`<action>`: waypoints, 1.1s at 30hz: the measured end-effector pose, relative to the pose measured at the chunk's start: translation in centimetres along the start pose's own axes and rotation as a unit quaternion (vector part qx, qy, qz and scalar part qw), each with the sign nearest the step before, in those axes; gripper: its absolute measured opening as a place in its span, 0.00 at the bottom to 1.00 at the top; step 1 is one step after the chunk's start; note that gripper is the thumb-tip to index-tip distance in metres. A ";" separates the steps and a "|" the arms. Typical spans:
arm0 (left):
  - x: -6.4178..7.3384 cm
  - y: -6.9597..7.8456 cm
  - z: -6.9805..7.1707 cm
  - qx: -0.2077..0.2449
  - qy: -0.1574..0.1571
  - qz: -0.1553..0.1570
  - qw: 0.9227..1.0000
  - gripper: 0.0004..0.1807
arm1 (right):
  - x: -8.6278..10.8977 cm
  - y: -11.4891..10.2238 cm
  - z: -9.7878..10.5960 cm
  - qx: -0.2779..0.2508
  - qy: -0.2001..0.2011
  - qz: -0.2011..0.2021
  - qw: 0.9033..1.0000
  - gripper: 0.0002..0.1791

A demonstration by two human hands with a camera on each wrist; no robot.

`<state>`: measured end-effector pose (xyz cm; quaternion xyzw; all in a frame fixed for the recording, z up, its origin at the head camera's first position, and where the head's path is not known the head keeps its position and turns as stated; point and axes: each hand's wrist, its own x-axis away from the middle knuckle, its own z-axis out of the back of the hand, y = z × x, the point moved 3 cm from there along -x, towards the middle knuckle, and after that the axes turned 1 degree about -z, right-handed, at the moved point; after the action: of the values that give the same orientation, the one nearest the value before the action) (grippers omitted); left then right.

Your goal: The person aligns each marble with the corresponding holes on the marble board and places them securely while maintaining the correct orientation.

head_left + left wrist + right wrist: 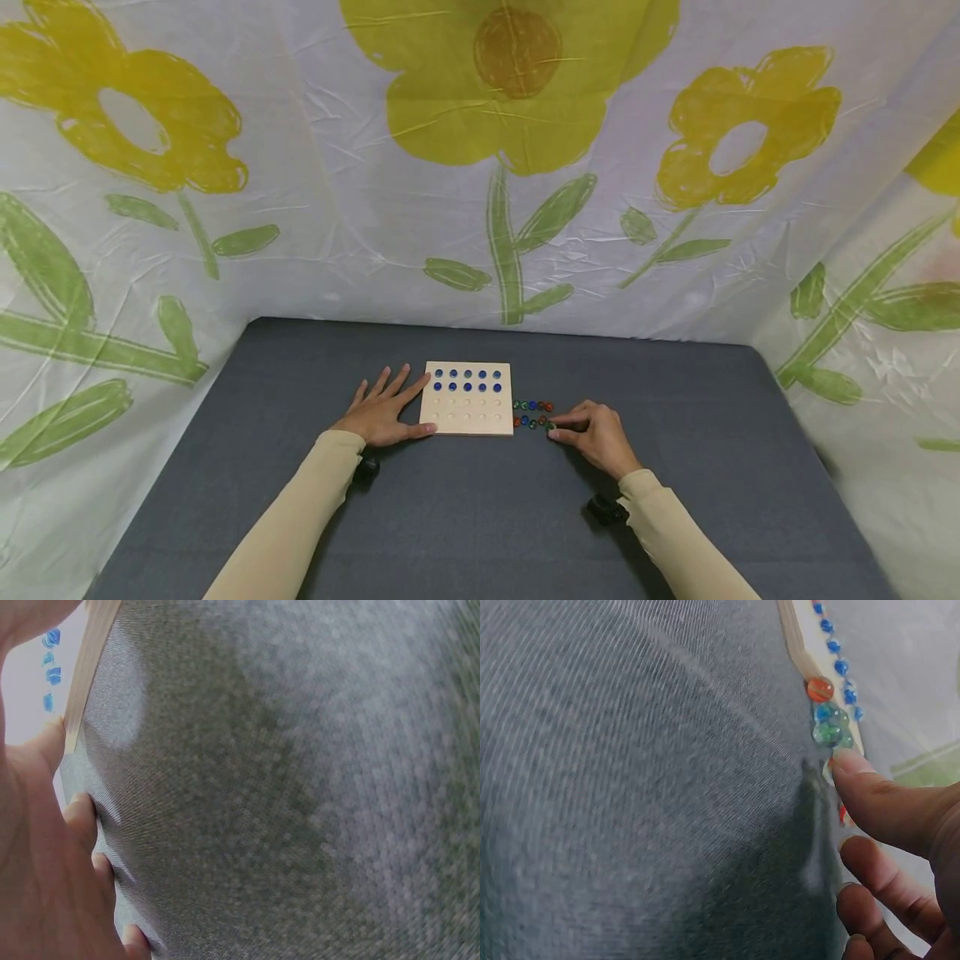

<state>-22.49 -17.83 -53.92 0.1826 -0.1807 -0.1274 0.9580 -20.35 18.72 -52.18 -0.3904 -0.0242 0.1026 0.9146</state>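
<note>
A light wooden board (pixel 467 409) lies on the table. Its two far rows of hollows hold mostly blue marbles (pixel 467 387); the two near rows of hollows are bare. With fingers spread, my left hand (pixel 381 414) rests at the board's left side, thumb and index fingertip touching its edge. Two short rows of loose marbles, red, blue and green, lie along the board's right edge. At the near row's right end, my right hand (pixel 600 437) pinches a green marble (pixel 551 427) between thumb and index finger. In the right wrist view the thumb partly hides this marble.
A dark grey cloth (pixel 480 525) covers the table. White sheets with printed yellow flowers (pixel 517 50) hang behind and at both sides. Each wrist wears a small black camera, such as the right one (pixel 606 509).
</note>
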 end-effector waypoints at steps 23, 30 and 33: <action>0.6 0.9 0.8 -0.004 -0.009 0.009 1.000 0.55 | -0.9 -5.1 -1.5 -0.051 0.020 0.032 0.998 0.11; 0.7 0.8 0.7 -0.002 -0.006 0.008 1.000 0.56 | -1.5 -6.3 -2.3 -0.058 0.022 0.046 0.997 0.11; 0.8 0.9 0.8 -0.002 -0.003 0.009 1.000 0.55 | -1.7 -6.6 -2.6 -0.063 0.025 0.055 0.996 0.11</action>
<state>-21.93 -17.51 -52.64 0.1786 -0.1845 -0.1200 0.9590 -20.58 12.06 -49.19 -0.4502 0.0136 0.1413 0.8816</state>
